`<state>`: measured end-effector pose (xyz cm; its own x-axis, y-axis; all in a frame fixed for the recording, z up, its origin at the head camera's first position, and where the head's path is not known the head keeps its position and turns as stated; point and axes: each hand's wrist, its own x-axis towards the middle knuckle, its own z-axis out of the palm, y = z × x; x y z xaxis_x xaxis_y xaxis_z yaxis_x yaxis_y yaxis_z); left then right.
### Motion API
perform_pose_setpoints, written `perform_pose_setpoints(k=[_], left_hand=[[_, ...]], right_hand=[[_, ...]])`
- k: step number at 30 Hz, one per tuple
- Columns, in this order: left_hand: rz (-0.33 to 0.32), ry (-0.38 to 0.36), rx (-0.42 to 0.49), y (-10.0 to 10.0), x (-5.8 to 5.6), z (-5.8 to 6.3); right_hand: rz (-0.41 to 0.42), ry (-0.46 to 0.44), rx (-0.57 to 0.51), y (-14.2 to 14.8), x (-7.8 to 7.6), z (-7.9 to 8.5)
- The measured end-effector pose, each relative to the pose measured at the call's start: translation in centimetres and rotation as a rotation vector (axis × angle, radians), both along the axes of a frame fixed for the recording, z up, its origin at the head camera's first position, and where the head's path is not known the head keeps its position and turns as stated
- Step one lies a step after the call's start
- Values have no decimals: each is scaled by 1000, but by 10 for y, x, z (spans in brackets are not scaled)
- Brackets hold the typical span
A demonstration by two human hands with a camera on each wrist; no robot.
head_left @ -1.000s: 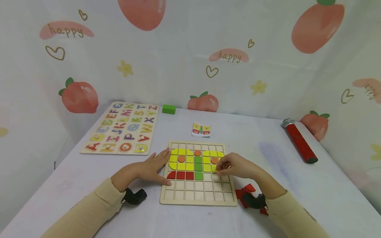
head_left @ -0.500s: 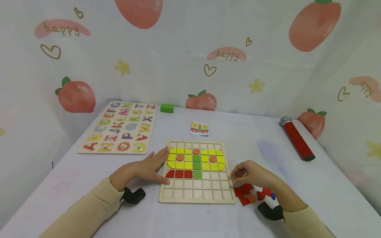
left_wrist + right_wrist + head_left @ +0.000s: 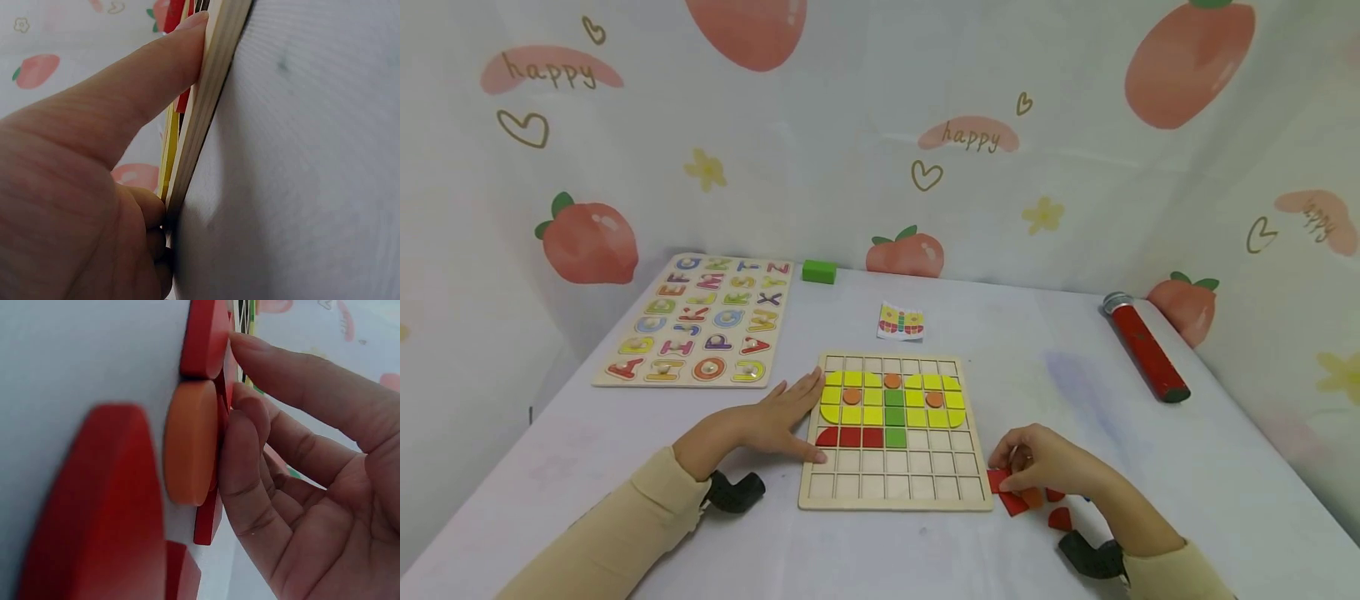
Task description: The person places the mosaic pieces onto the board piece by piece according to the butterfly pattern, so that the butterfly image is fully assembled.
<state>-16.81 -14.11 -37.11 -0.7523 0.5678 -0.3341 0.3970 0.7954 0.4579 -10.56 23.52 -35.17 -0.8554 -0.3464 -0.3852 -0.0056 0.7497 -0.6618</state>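
A wooden grid board [image 3: 897, 492] lies mid-table, with yellow tiles [image 3: 872, 415], green squares [image 3: 895, 417], orange discs [image 3: 852, 397] and a row of red tiles [image 3: 850, 437] on it. My left hand [image 3: 775, 427] rests along its left edge, fingers spread. In the left wrist view the thumb [image 3: 150, 75] lies over the board's rim. Beside the board's lower right corner, my right hand [image 3: 1048, 462] reaches into loose red pieces [image 3: 1013, 503], thumb and bent fingers apart, fingertips at the pieces. An orange disc [image 3: 190, 444] lies among them in the right wrist view.
A small picture card [image 3: 901, 322] with a butterfly pattern lies behind the board. An alphabet puzzle board [image 3: 692, 321] stands back left, a green block [image 3: 819, 272] beside it. A red microphone [image 3: 1146, 350] lies at the right. A patterned cloth hangs behind.
My right hand has left the yellow tiles on the board's right half and moved right and down to the loose red pieces. My left hand has stayed at the board's edge.
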Motion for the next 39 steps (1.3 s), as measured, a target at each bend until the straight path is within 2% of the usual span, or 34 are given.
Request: perform_pose_setpoints(k=[8, 15, 21, 25, 39], left_hand=[[0, 1, 1, 0, -1, -1], [12, 0, 2, -1, 0, -3], [13, -6, 6, 0, 1, -1], [14, -6, -1, 0, 1, 1], [9, -8, -3, 0, 0, 0]], right_hand=[[37, 8, -8, 1, -2, -2], [95, -12, -80, 3, -9, 2], [82, -15, -117, 1, -19, 7], [82, -10, -128, -9, -26, 10], [171, -16, -201, -58, -51, 11]])
